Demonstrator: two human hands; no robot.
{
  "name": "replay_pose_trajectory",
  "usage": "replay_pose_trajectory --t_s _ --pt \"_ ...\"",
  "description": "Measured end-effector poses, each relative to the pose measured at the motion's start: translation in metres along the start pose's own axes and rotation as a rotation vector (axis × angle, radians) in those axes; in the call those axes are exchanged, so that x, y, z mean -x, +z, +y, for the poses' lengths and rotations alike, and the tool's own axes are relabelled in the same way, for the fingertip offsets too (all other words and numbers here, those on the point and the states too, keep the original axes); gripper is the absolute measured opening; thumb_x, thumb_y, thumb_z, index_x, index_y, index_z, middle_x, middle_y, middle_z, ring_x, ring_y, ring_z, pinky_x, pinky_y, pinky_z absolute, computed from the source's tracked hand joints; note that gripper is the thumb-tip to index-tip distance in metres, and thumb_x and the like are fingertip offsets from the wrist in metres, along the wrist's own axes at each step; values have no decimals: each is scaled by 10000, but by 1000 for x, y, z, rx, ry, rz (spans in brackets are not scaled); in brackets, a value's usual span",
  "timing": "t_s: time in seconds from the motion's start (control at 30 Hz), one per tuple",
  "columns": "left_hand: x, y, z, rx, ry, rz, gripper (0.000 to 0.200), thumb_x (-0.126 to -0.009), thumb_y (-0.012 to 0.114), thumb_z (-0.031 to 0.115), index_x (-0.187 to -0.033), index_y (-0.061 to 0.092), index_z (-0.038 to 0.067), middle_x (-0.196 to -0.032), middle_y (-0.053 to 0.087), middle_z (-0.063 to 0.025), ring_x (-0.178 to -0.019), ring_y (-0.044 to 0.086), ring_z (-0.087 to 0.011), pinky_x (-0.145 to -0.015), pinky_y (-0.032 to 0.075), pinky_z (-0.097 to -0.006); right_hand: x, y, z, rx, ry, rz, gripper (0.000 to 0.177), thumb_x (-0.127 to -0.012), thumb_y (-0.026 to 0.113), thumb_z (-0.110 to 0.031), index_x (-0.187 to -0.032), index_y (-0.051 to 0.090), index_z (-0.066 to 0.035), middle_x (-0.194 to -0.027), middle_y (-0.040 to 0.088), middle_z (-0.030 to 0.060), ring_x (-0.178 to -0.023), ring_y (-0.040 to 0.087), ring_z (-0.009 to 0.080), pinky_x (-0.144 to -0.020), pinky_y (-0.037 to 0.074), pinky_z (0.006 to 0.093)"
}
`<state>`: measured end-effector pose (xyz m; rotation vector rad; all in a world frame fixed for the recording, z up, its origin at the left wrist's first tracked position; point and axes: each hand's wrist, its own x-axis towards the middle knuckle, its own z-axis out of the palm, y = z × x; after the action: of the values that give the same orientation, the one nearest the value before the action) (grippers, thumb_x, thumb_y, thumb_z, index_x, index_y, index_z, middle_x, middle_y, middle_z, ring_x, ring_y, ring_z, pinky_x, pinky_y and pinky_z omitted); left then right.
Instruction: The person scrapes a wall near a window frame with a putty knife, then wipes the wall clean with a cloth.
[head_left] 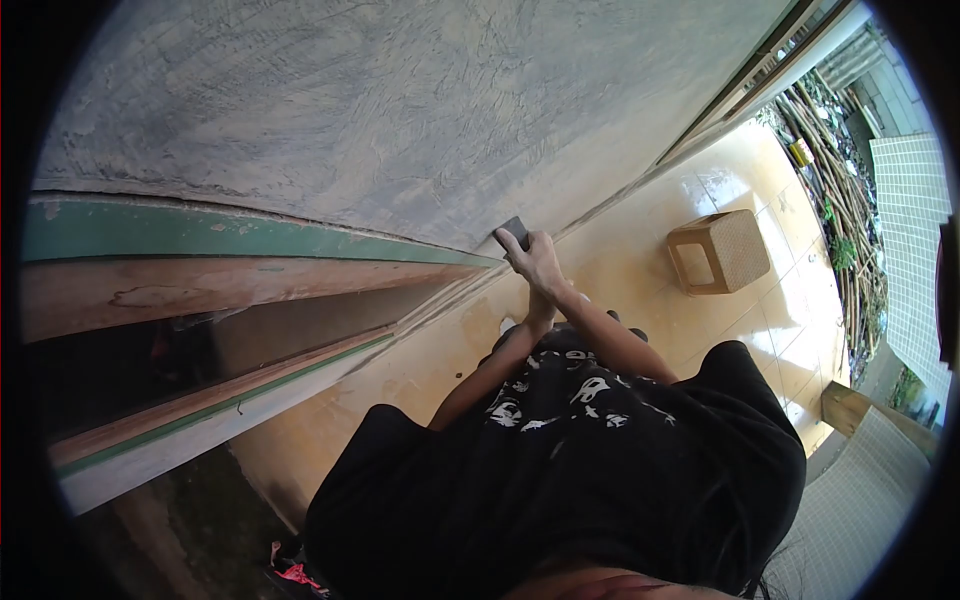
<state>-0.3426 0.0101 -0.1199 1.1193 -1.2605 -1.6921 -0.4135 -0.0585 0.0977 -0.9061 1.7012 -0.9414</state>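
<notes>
My right hand (538, 262) is closed around a dark grey, flat-edged block (513, 230), with the thumb along its near side. The block is at the lower edge of the rough grey plastered wall (400, 110), close to the corner by the green door frame (150, 232). Just below, my left hand (541, 308) is at my right wrist. Its fingers are mostly hidden, so whether it grips the wrist does not show.
A brown woven-pattern plastic stool (745, 250) stands on the glossy tan tile floor (640, 300) to the right. Beyond the floor's edge lies a pile of sticks and bamboo (835, 190). At left, a doorway has a wooden, green-edged frame (200, 395).
</notes>
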Motion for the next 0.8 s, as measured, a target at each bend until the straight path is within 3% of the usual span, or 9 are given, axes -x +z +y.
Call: replay_pose_trajectory --t_s 0.03,0.07,0.17,0.2,0.27,0.37,0.6,0.67,0.8 --pt "0 -1 -11 17 -9 -12 253 -826 660 139 -990 469 170 -744 421 34 -621 438 -84 -506 368 -285 -5 2 10 -7 45 -17 645 -847 606 -539 -591 630 52 -516 595 130 -482 606 205 -530 490 353" --pt "13 6 39 226 -402 -25 256 -829 660 137 -999 469 157 -770 426 36 -653 447 -90 -550 385 -277 -13 6 30 -4 66 9 658 -847 600 -552 -571 626 45 -501 587 116 -477 605 201 -520 485 344" --pt "6 -8 31 371 -641 -225 285 -831 662 144 -1037 465 146 -843 449 27 -732 472 -97 -617 415 -299 -16 7 40 -44 84 12 666 -843 604 -555 -562 621 49 -488 580 117 -474 606 203 -513 483 340" --pt "6 -5 28 369 -646 -225 285 -831 662 144 -1037 465 146 -843 449 27 -732 472 -97 -617 415 -299 -15 4 36 -46 88 12 666 -843 604 -555 -562 621 49 -488 580 117 -474 606 203 -513 483 340" --pt "7 5 22 200 -349 -75 334 -819 670 130 -1085 468 139 -883 467 8 -807 485 -110 -677 432 -321 -10 -3 25 -16 67 36 666 -843 602 -559 -565 623 46 -487 580 117 -464 602 194 -502 481 344" --pt "2 17 49 -2 -137 6 410 -805 678 109 -1153 461 116 -923 479 -3 -853 495 -126 -728 438 -328 -6 -9 6 -67 -4 67 661 -846 607 -548 -570 624 52 -484 579 118 -456 597 183 -482 473 340" --pt "-1 19 81 47 -128 27 474 -828 674 141 -1235 440 74 -972 484 -9 -897 494 -121 -753 432 -315 -14 -4 25 -192 -53 5 601 -875 612 -479 -578 601 43 -478 554 88 -430 546 143 -429 432 304" --pt "-1 22 99 -6 -132 96 269 -847 655 241 -1007 593 34 -789 580 -6 -696 553 -106 -592 449 -306 -19 -5 29 -355 -76 -106 558 -906 589 -440 -602 593 28 -484 523 52 -414 496 118 -406 397 283" --pt "3 20 102 3 -161 107 243 -844 662 257 -923 611 32 -692 579 15 -587 541 -90 -499 420 -300 -17 -4 31 -370 -73 -139 533 -924 575 -417 -630 598 28 -493 508 35 -412 469 103 -395 367 268"
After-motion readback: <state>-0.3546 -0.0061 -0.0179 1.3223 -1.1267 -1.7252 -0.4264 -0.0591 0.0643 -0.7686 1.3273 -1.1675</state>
